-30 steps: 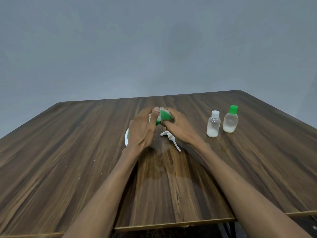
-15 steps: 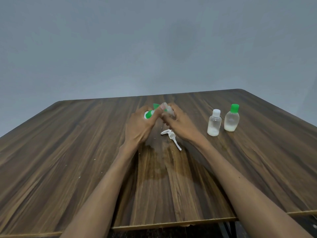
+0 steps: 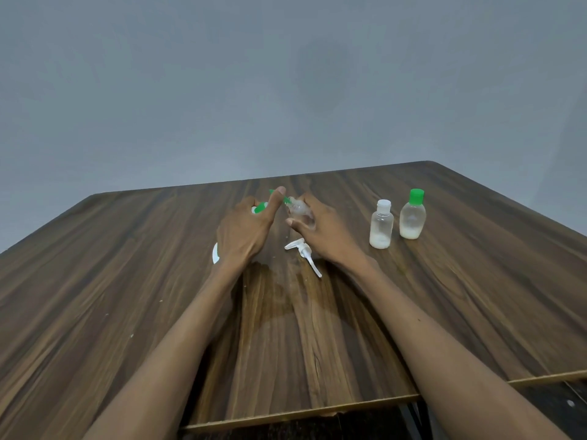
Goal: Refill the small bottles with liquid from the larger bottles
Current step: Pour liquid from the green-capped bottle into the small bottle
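My left hand (image 3: 244, 230) grips a larger white and green bottle (image 3: 261, 207) that is mostly hidden behind it; its white base (image 3: 215, 253) shows beside my wrist. The bottle is tipped, and its green end points right toward a small clear bottle (image 3: 298, 208). My right hand (image 3: 320, 231) holds that small bottle just above the table. The two bottle mouths nearly meet; whether liquid flows is too blurred to tell. Two more small bottles stand upright to the right: one with a white cap (image 3: 381, 224), one with a green cap (image 3: 412, 215), each with some whitish liquid at the bottom.
A white pump head (image 3: 303, 250) with its tube lies on the wooden table (image 3: 127, 281) just below my right hand. A wet patch (image 3: 273, 300) darkens the wood between my forearms. The table's near edge (image 3: 301, 411) crosses the bottom of the view.
My hands have drawn slightly apart. The small clear bottle now shows in my right hand, and the larger bottle's green end has tipped toward it.
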